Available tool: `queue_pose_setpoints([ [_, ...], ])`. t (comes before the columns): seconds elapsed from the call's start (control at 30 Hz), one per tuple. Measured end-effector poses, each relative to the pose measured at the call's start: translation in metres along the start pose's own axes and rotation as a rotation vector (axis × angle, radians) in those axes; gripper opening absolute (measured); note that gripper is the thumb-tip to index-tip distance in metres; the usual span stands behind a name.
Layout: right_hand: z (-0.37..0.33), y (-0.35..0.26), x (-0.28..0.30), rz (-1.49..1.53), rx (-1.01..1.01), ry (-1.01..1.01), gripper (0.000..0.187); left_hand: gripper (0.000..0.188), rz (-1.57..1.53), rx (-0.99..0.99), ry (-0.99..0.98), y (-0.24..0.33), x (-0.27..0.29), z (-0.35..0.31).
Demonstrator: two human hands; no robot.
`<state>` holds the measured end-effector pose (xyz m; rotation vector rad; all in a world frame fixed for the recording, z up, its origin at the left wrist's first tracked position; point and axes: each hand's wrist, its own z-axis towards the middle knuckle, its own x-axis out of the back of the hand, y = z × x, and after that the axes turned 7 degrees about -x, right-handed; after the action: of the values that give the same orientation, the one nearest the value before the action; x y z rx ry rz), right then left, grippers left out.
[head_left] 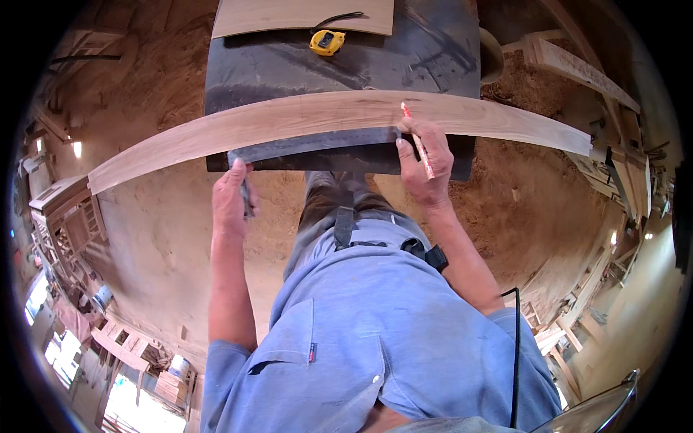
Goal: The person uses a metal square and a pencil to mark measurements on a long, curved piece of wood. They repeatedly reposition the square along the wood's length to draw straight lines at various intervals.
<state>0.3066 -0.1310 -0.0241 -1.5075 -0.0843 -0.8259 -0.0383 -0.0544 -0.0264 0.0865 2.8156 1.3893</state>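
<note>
— Blue shirt (375, 339) nearest us, a black strap and buckle (422, 252) across it, and a black cable (515, 346) running down on the person's right. What are the hands on?

— Left hand (231, 198) is closed on the near-left end of a dark metal ruler (317, 144); fingers curled, thumb up on the corner of the blade. Grip looks firm, nothing else in it.

— And the other?

— Right hand (426, 166) pinches a red pencil (417, 141) between thumb and fingers. The pencil slants up and away, its tip resting on the plank. The fingertips of that hand also press on the ruler's right end.

— Where does the ruler lie?

— Flat along the near edge of a long pale wooden plank (216, 137). The plank lies crosswise on the dark worktop (289, 65) and overhangs it well on both sides.

— Beyond the plank?

— A yellow tape measure (326, 42) sits on the worktop, its black strap trailing to the right, touching the near edge of a thin light wooden panel (289, 14) at the far end.

— Around all that?

— Sawdust-covered floor (159, 79) everywhere, with timber frames (577, 68) stacked far right.
</note>
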Motion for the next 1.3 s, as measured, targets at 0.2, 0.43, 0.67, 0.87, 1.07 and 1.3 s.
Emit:
queue_pose_setpoints([
  [0.2,-0.015,0.001,-0.013,-0.047,0.079,-0.047,0.042,0.048,0.045,0.004,0.065,0.008,0.038,0.011],
  [0.43,-0.022,0.000,-0.022,-0.062,0.132,-0.184,0.051,0.054,0.120,-0.010,0.032,0.017,0.056,0.022],
  [0.67,-0.021,-0.005,-0.023,-0.048,0.122,-0.162,0.051,0.058,0.179,-0.025,0.060,0.022,0.052,0.026],
  [0.87,-0.020,-0.006,-0.024,-0.047,0.120,-0.171,0.050,0.058,0.182,-0.019,0.040,0.021,0.055,0.029],
  [1.07,-0.019,-0.009,-0.023,-0.043,0.111,-0.170,0.049,0.059,0.203,-0.026,0.027,0.020,0.057,0.034],
  [1.3,-0.017,-0.007,-0.022,-0.034,0.118,-0.172,0.047,0.060,0.239,0.007,0.032,0.021,0.055,0.038],
])
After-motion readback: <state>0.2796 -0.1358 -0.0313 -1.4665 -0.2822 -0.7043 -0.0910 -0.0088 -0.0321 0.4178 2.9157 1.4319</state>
